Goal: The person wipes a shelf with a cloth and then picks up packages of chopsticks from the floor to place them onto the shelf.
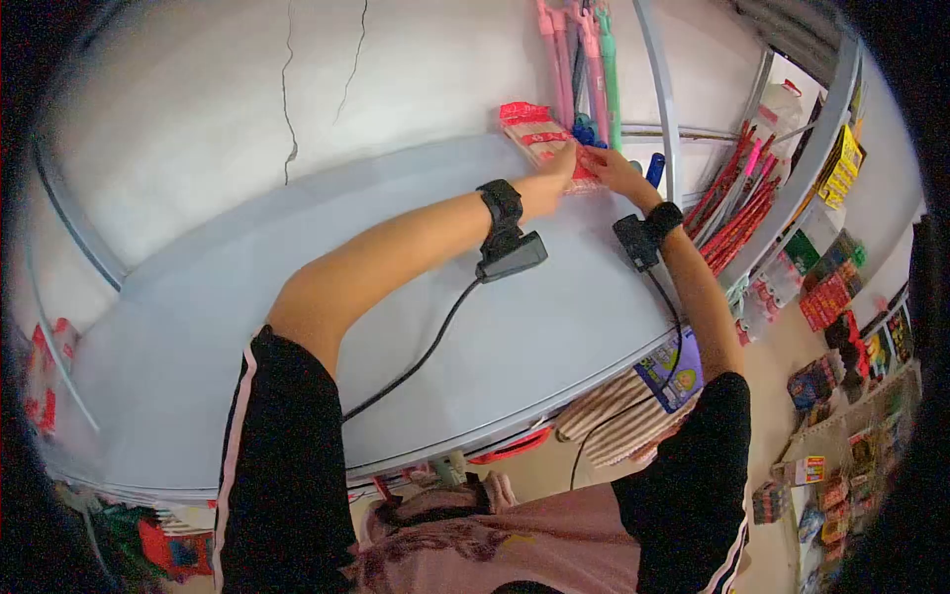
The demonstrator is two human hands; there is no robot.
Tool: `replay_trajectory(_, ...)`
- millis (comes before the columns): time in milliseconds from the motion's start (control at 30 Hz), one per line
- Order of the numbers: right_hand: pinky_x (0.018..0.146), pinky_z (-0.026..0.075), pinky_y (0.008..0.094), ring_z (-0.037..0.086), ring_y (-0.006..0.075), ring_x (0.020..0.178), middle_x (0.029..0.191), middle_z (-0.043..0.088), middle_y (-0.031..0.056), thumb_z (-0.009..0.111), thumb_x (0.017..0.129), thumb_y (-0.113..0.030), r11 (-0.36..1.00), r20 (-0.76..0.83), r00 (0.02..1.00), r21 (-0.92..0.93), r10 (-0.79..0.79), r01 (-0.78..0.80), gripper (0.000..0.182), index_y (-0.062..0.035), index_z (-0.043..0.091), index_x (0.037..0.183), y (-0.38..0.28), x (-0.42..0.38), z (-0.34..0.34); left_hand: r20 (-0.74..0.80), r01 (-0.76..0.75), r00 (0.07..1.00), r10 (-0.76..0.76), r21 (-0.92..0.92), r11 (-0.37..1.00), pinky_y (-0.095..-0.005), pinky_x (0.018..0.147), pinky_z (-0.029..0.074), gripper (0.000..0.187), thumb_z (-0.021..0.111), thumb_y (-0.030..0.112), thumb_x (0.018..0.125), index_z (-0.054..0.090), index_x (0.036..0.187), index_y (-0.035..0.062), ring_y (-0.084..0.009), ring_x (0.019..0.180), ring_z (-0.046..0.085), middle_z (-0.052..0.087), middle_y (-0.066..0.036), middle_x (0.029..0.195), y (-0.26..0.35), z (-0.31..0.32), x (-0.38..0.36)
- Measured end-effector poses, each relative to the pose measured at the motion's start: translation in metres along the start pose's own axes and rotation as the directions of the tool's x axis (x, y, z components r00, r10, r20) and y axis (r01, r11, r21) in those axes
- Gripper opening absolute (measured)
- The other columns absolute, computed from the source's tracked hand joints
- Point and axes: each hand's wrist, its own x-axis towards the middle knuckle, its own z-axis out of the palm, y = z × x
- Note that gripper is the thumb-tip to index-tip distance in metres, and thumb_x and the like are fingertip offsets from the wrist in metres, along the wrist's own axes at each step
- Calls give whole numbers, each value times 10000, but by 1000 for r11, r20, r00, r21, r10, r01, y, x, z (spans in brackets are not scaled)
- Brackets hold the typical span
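Note:
A flat red plastic packet (534,132) with pale contents showing through it is at the far right end of the grey shelf (396,267). My left hand (556,181) grips its near edge, thumb up along the side. On the packet's right part, the fingers of my right hand (617,175) are closed on the red wrapping. Both wrists wear black straps with small boxes and cables. What exactly the packet contains cannot be made out.
Pink and green long-handled items (591,69) hang behind the packet. A grey upright post (661,89) stands right of my hands. Another red packet (45,371) is at the shelf's left end. Striped cloth goods (618,421) sit below the front edge; bundled red sticks (737,213) stand at right.

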Motion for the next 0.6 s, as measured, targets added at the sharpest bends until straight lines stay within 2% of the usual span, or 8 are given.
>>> replay_trajectory(67, 717, 459, 405, 596, 337, 818, 904, 610, 204, 501, 852, -327, 1000, -130, 991, 27, 15, -11, 345, -19, 589, 981, -10, -4, 3, 174, -108, 984, 25, 486, 867, -397, 997, 289, 482, 287, 396, 928, 360, 1232, 30, -240, 1254, 326, 376, -150, 1309, -2, -18, 18)
replay_trajectory(100, 717, 459, 405, 596, 337, 818, 904, 610, 204, 501, 852, -327, 999, -124, 992, 29, 25, -21, 345, -19, 589, 981, -13, 0, 4, 216, -127, 976, 4, 558, 820, -387, 993, 292, 465, 289, 386, 929, 368, 1223, 34, -235, 1238, 338, 390, -141, 1294, 5, -19, 19)
replay_trajectory(233, 710, 456, 433, 569, 381, 816, 838, 595, 236, 475, 849, -332, 942, -237, 956, -325, -173, 90, 341, -23, 596, 928, -44, -8, 5, 173, 56, 973, -151, 460, 886, -346, 976, 306, 400, 300, 344, 934, 400, 1189, 52, -217, 1174, 389, 445, -109, 1232, 23, -16, 12)
replay_trajectory(300, 760, 444, 389, 561, 370, 891, 919, 595, 231, 463, 861, -293, 982, -151, 986, -164, 71, -96, 360, -11, 557, 1063, -30, 3, 4, 167, 114, 966, -197, 409, 906, -326, 968, 313, 369, 305, 323, 937, 416, 1172, 61, -207, 1142, 414, 472, -92, 1201, 29, -17, 6)
replay_trajectory(333, 807, 431, 345, 563, 334, 918, 961, 610, 202, 428, 891, -330, 792, -89, 944, -572, -319, 214, 396, 0, 554, 1071, 9, 8, 12, 170, 134, 962, -213, 384, 914, -316, 964, 317, 354, 307, 313, 938, 424, 1163, 66, -202, 1126, 426, 486, -84, 1186, 32, -18, 3)
replay_trajectory(367, 807, 431, 345, 563, 334, 918, 961, 610, 202, 428, 891, -330, 792, -97, 941, -573, -323, 213, 396, 0, 554, 1071, -1, 5, 9, 179, 151, 957, -227, 358, 921, -306, 960, 320, 339, 310, 302, 939, 432, 1154, 70, -198, 1110, 439, 499, -76, 1170, 34, -20, 0)
replay_trajectory(467, 881, 389, 287, 501, 165, 995, 1097, 564, 117, 366, 934, -369, 976, -89, 973, 63, 213, -208, 483, 34, 476, 1175, -13, -3, -4, 293, 73, 938, -186, 358, 931, -305, 969, 318, 362, 302, 341, 947, 441, 1186, 107, -165, 1128, 430, 501, -55, 1205, 45, -7, -29)
replay_trajectory(600, 910, 372, 274, 498, 178, 1039, 1158, 533, 128, 384, 938, -291, 980, -151, 981, 178, 119, -92, 414, 18, 456, 1203, -15, -26, -19, 246, -69, 967, -66, 501, 863, -369, 951, 332, 448, 301, 379, 942, 385, 1247, 62, -210, 1162, 403, 465, -81, 1247, 71, 1, -64)
